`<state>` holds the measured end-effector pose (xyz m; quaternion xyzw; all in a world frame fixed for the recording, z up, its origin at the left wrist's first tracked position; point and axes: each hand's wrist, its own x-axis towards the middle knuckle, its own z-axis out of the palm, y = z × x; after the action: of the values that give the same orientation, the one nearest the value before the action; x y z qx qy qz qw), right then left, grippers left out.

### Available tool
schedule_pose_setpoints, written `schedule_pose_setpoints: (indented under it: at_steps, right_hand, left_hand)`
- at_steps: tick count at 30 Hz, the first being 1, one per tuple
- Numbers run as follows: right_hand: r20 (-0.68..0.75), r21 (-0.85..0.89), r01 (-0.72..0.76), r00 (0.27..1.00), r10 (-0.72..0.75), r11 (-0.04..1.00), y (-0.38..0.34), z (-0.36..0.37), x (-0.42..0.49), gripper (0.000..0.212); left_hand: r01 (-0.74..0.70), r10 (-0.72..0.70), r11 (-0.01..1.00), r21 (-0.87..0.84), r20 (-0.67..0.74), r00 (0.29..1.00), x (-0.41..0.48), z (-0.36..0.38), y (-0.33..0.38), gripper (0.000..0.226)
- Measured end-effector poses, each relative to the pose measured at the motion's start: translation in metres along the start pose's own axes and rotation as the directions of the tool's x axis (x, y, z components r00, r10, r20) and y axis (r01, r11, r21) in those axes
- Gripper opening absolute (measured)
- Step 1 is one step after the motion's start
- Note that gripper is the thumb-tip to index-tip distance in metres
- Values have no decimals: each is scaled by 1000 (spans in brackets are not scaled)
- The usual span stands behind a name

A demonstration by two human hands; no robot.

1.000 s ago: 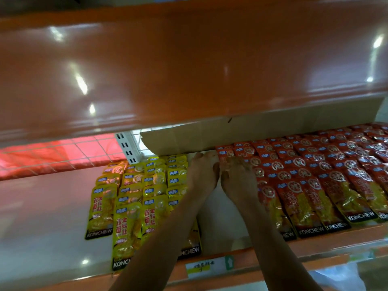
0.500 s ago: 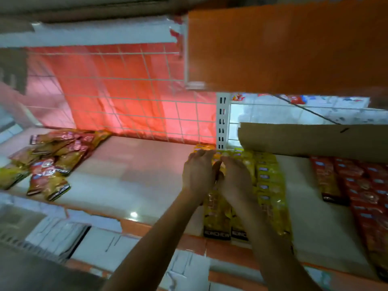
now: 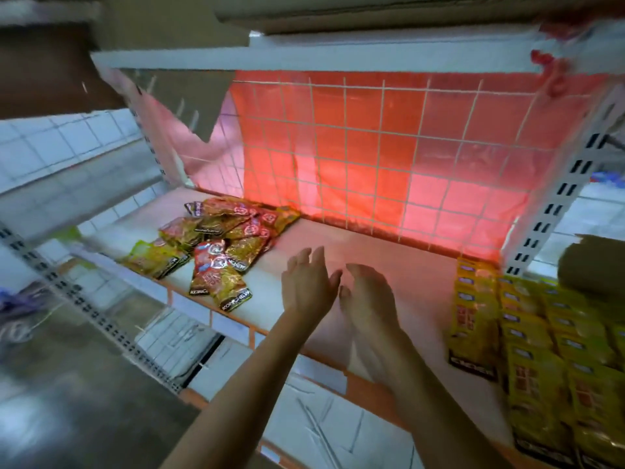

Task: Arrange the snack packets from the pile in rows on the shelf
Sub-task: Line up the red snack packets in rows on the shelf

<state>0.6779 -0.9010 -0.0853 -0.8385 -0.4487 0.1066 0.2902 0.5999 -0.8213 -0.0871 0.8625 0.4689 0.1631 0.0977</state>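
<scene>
A loose pile of red and yellow snack packets (image 3: 220, 245) lies on the left part of the white shelf (image 3: 389, 265). Rows of yellow packets (image 3: 527, 336) lie flat at the right end of the shelf. My left hand (image 3: 309, 282) and my right hand (image 3: 368, 292) hover side by side over the bare middle of the shelf, between pile and rows. Both hands have relaxed, nearly straight fingers and hold nothing. The left hand is the nearer one to the pile, a short way right of it.
A wire grid with red sheeting (image 3: 372, 157) backs the shelf. A slotted upright post (image 3: 554, 198) stands at the right, with a cardboard piece (image 3: 588, 265) beyond it. The orange shelf edge (image 3: 338, 370) runs along the front; another shelf sits overhead.
The view has swung left from the arranged rows to the pile. Both hands have left the yellow rows and moved left over the bare shelf, fingers now spread.
</scene>
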Motion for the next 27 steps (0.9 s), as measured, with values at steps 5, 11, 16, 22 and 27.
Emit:
schedule_pose_setpoints:
  at_steps: [5, 11, 16, 22, 27]
  right_hand:
    - [35, -39, 33, 999, -32, 999, -48, 48, 20, 45]
    - [89, -4, 63, 994, -62, 998, -100, 94, 39, 37]
    - [127, -6, 130, 984, -128, 991, -136, 125, 41, 52]
    - [115, -91, 100, 989, -89, 991, -150, 142, 41, 66]
    - [96, -5, 35, 995, -35, 999, -148, 137, 45, 58]
  left_hand:
    - [125, -125, 992, -13, -47, 991, 7, -11, -78, 45]
    - [292, -289, 956, 8, -137, 948, 15, -26, -149, 42]
    - [417, -419, 908, -48, -159, 894, 27, -39, -187, 46]
    - [450, -453, 891, -52, -71, 889, 38, -42, -199, 35]
    - [430, -462, 851, -301, -38, 886, 44, -43, -200, 27]
